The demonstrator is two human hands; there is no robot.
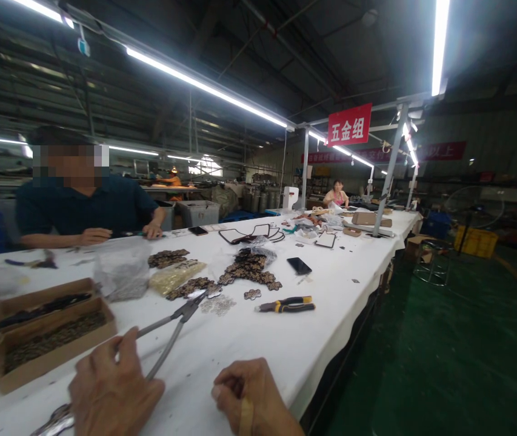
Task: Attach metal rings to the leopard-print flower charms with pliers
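Note:
My left hand [115, 387] is closed around the spread handles of long grey pliers [190, 309]. The jaws of these pliers point away from me, at the edge of a pile of dark flower-shaped pieces [194, 286]. Near the table's front, my right hand [251, 393] is curled with its fingertips together; whatever they may hold is hidden. A tan band is wrapped on this hand. Thin silvery pieces [219, 304] lie flat just beyond the jaws. At the bottom left, a shiny dark piece [56, 419] is partly covered by my left hand.
Yellow-and-black pliers [285, 304] and a phone [299, 266] lie on the white table [240, 339]. Cardboard boxes [53, 345] of small parts stand left, near plastic bags [122, 269]. A person [80, 206] sits opposite, another [336, 197] farther back. A post [388, 175] rises at right.

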